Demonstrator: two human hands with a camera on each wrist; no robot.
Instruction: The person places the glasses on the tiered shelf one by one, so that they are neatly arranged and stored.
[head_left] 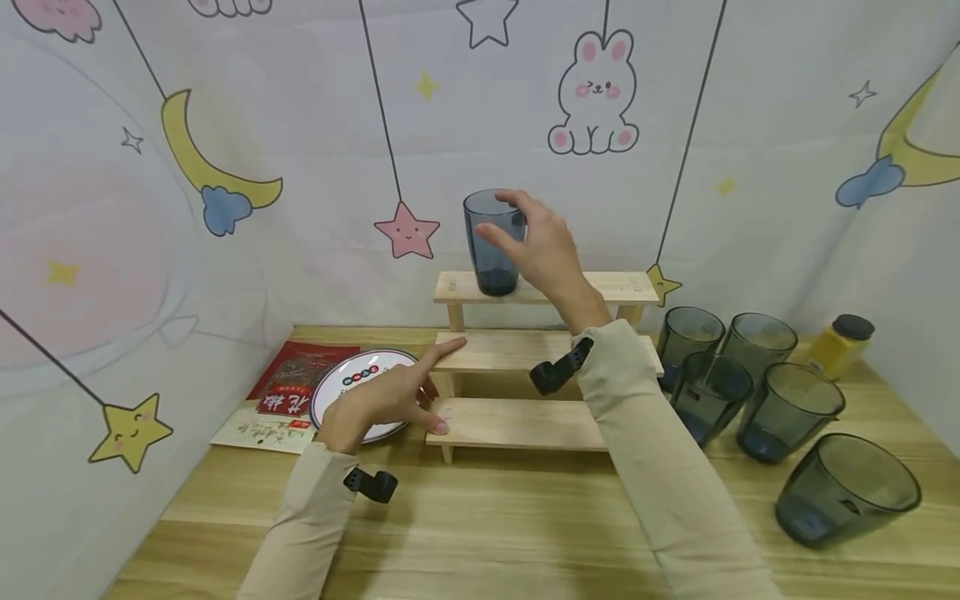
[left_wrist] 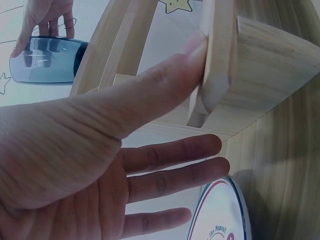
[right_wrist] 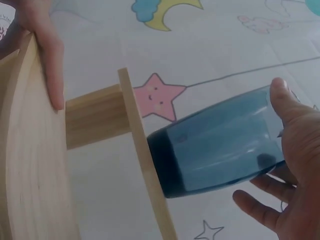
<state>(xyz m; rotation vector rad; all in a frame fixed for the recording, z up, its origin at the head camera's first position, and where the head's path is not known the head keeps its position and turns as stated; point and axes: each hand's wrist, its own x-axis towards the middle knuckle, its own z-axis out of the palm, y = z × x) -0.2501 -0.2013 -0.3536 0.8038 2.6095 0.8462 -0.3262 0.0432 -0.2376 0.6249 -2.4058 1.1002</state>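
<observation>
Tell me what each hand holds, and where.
The right hand holds the blue tumbler by its upper sides; left hand only touches the three-tier wooden stand.

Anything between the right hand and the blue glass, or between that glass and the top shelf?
Nothing visible. The right hand has thumb and fingers around the blue glass near its rim; the base sits directly on the top shelf.

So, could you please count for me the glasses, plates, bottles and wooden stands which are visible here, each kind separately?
Glasses: 6
Plate: 1
Yellow bottle: 1
Wooden stand: 1
Total: 9
</observation>
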